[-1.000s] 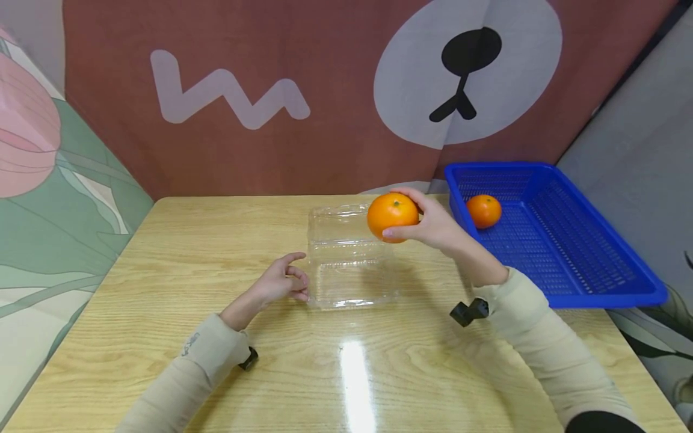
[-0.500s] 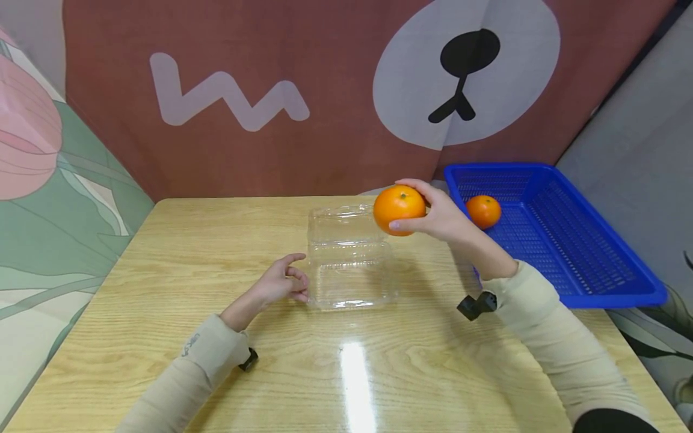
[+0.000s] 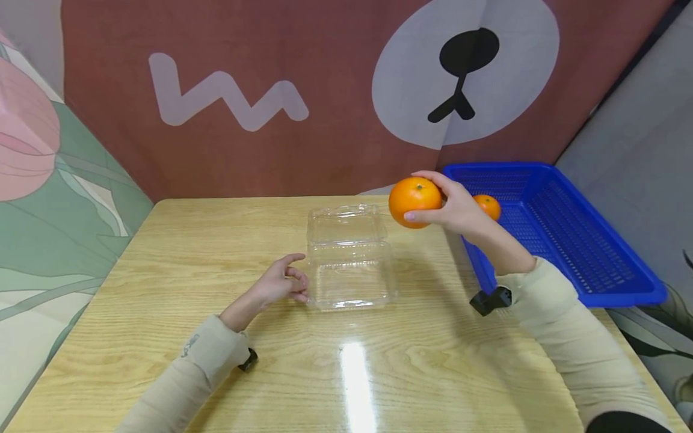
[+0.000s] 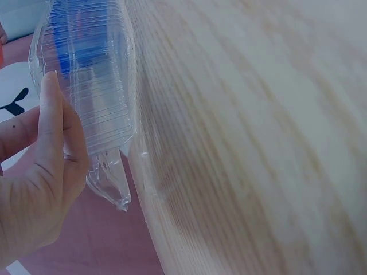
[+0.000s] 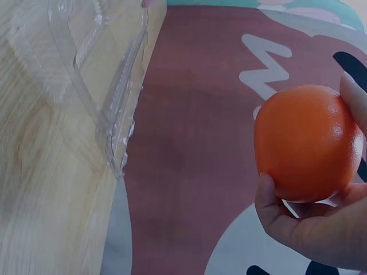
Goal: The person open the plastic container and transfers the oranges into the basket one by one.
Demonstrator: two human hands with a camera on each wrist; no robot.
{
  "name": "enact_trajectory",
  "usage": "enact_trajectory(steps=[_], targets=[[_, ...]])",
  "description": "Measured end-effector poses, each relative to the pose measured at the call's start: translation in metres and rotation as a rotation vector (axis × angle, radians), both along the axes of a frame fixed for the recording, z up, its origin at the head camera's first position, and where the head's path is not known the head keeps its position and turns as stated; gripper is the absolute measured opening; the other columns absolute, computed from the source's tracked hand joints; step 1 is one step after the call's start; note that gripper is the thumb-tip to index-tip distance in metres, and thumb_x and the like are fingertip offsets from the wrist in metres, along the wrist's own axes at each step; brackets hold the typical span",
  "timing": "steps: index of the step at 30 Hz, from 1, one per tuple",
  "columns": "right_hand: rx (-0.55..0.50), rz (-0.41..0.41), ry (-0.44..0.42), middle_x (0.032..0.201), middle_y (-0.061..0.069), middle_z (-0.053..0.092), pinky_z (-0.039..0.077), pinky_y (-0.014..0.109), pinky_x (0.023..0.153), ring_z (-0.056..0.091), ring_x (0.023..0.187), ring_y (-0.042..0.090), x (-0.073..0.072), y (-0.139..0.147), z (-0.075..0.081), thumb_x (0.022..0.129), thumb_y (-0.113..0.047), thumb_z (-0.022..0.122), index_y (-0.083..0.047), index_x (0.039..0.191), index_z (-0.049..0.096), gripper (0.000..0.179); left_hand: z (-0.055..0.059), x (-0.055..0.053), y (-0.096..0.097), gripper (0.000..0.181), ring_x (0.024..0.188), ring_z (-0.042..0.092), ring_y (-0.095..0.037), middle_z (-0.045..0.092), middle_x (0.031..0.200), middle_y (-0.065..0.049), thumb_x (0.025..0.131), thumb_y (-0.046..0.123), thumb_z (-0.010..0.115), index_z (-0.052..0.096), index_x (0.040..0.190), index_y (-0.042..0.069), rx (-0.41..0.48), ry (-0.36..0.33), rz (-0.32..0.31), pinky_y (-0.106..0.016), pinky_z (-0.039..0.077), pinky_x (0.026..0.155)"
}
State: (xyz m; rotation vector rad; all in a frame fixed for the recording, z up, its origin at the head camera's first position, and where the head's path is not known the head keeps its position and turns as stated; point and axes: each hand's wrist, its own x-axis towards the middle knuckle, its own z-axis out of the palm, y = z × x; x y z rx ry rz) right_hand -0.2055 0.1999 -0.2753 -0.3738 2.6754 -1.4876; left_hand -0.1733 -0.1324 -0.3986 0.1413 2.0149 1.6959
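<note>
My right hand (image 3: 452,207) grips an orange (image 3: 415,202) up in the air, between the clear plastic clamshell box (image 3: 352,288) and the blue basket. In the right wrist view the orange (image 5: 309,143) shows thumb and fingertips on opposite sides. The box lies on the table with its lid folded back, away from me, and both halves are see-through. At the box's left side is my left hand (image 3: 278,281), fingers loosely bent, fingertips right at the rim. From the left wrist, one fingertip (image 4: 50,86) overlaps the box wall (image 4: 100,109).
A blue plastic basket (image 3: 595,294) stands at the back right, overhanging the table's right edge. A second orange (image 3: 488,207) sits in it near the left wall, partly hidden by my right hand. The wooden table (image 3: 216,222) backs onto a brown patterned cloth (image 3: 233,162).
My right hand has moved right and slightly back with the orange, from over the lid toward the basket, now covering part of the second orange. The left hand and box have stayed put.
</note>
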Motion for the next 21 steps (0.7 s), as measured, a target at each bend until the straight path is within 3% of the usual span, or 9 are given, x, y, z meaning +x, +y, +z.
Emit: enact_trajectory(steps=[21], targets=[[0.066,-0.077,0.03,0.131,0.015,0.042,0.042,0.045,0.087,0.044,0.105,0.032,-0.003,0.038,0.01,0.08,-0.024,0.072,-0.012,0.139,0.035,0.071,-0.002,-0.001,-0.001,0.067,0.07,0.061,-0.019,0.051,0.099,-0.028,0.087,-0.015,0.047,0.012,0.143,-0.005,0.006,0.007,-0.013,-0.031,0.058,0.067]])
